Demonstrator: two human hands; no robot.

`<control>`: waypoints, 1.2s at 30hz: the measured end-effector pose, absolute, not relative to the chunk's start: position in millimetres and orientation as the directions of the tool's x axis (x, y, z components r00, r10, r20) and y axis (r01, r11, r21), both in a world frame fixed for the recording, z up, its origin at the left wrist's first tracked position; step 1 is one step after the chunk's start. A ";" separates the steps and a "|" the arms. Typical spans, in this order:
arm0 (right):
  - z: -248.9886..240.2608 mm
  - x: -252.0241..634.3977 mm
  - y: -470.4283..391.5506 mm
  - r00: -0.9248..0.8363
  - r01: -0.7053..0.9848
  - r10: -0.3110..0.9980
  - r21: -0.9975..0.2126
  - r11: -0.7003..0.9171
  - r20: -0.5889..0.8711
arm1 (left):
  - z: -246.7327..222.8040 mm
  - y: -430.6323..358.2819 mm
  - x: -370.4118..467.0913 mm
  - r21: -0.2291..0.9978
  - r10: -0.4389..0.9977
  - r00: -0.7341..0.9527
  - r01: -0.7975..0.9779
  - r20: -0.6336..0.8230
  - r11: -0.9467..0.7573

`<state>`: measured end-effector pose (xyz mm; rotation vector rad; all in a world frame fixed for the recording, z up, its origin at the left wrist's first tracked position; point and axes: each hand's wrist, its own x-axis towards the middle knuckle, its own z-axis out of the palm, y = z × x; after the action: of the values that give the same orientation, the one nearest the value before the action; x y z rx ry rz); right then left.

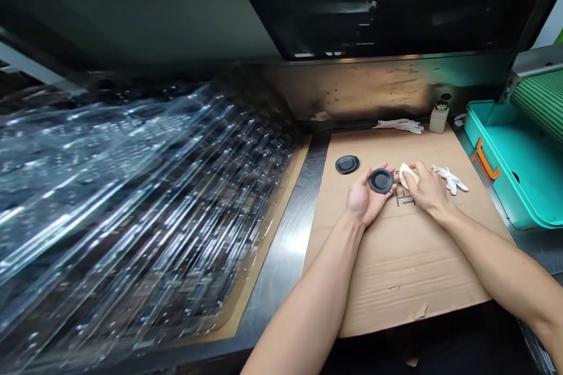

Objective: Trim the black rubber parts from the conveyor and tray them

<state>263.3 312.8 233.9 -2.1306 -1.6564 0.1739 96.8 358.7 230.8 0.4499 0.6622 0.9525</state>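
My left hand (367, 198) is palm up and holds a round black disc (381, 180) with a raised rim and a sunken middle. Close to its right, my right hand (426, 188) pinches a small cream-coloured pad or cloth (408, 174), apart from the disc. Another black disc (347, 164) of similar shape lies on the cardboard sheet (396, 263), left of my hands. A crumpled white glove (452, 179) lies just right of my right hand. What the discs belong to cannot be made out.
Stacked clear plastic trays (176, 205) fill the left side. At the back stand a small bottle (438, 117) with a metal top and a white glove (399, 125). On the right is a teal bin (523, 187) with an orange handle, below a green conveyor belt (543, 96).
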 end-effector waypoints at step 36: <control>245.8 247.6 307.0 0.064 0.385 0.995 -0.922 0.050 0.081 | 236.9 349.1 110.2 0.540 0.813 0.476 -0.609 -0.336 0.580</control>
<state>247.6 307.0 245.8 -1.4736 -1.4591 0.8885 110.2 349.1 236.9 0.3725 0.6091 0.8933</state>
